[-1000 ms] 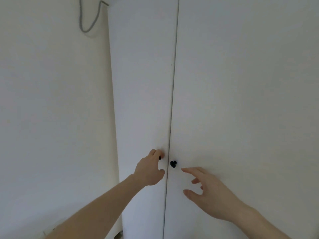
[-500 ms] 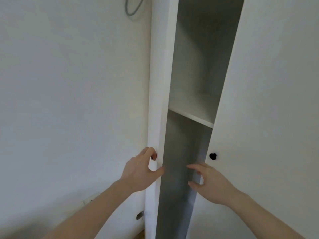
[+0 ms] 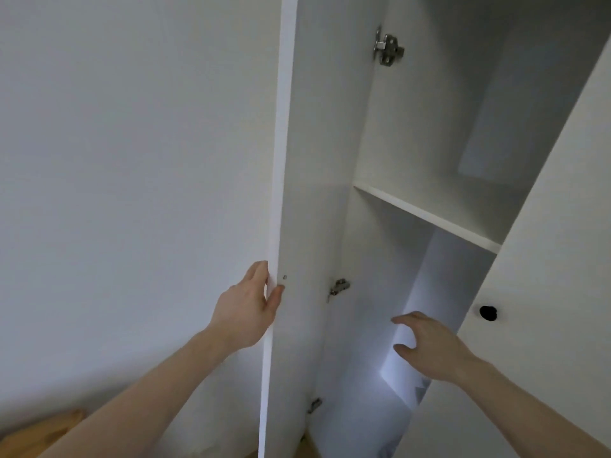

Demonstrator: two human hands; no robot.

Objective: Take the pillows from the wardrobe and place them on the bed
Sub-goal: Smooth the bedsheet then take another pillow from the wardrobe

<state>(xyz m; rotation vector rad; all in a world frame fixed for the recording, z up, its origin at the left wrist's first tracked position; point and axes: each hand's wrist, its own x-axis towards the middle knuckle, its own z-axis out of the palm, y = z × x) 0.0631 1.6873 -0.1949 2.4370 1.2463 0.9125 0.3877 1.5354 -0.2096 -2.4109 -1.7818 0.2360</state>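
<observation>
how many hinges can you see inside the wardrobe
3, all along the hinged side of the open left door: top hinge, middle hinge, bottom hinge. The right door may hide others.

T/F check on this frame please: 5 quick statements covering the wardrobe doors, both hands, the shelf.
1. The left hand has a grip on the edge of the left door. True.
2. The right hand is closed around the black knob. False: it is open, reaching into the gap, apart from the knob.
3. The left door is swung open. True.
4. Pillows lie on the visible part of the shelf. False: that part is bare.
5. No hinges show on the left door. False: a metal hinge shows near the top, with more lower down.
</observation>
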